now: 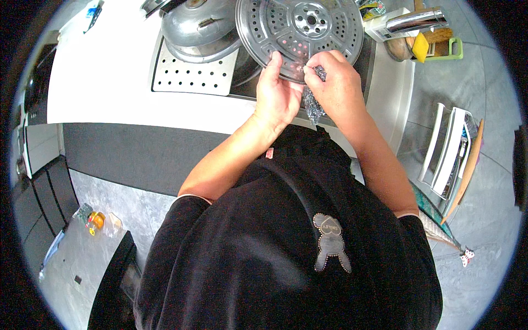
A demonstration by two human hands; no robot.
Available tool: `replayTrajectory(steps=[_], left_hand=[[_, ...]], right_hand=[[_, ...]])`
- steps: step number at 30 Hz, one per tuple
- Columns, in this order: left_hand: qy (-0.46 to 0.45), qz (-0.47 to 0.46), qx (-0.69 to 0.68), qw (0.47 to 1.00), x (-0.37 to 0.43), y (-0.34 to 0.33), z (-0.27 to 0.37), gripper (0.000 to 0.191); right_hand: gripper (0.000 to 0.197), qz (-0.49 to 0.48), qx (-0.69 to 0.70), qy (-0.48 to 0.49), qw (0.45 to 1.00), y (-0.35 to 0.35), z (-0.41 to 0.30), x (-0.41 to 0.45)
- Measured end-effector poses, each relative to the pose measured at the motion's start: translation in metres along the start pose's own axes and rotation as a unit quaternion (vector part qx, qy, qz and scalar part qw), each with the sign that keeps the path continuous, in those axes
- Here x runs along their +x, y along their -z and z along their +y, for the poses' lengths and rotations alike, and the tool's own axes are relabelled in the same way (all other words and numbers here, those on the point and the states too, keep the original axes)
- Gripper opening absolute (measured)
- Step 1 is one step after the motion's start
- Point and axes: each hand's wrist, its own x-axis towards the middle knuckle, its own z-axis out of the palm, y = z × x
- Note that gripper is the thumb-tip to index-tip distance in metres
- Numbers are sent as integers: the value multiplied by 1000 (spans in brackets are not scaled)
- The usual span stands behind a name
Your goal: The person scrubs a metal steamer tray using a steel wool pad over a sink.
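My left hand (275,99) grips the lower left rim of a round perforated stainless-steel steamer tray (298,46), thumb on its upper face and fingers underneath. The tray is held up over the sink. My right hand (340,80) is closed on a shaggy metal scourer (314,103), part of which hangs below the fingers. Its fingertips are at the tray's lower edge, just right of my left hand. Beyond the left hand, a domed metal lid (198,31) sits above a perforated steel drainboard (192,74).
A white countertop (107,70) runs left. Right of the tray are a chrome faucet (416,20), a white bottle (381,27), a yellow sponge (420,47) and a green-handled holder (456,48). A white rack (447,148) with a wooden board (466,177) is further right.
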Motion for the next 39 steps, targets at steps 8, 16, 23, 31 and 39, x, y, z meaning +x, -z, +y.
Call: replayTrajectory(steps=[8,16,23,31,39], left_hand=[[-21,-29,-3,999,0,-3,3,39],[1,-5,-3,1000,-1,5,1,40],[14,30,1,999,9,0,15,40],[36,13,1,999,23,13,13,37],[109,-8,-83,991,20,17,3,37]], right_hand=[[11,33,18,-34,999,9,21,12],[8,40,-23,21,999,6,30,11],[22,139,33,-101,985,43,77,12],[17,32,378,-375,846,47,56,3],[18,38,288,-309,906,44,49,2]])
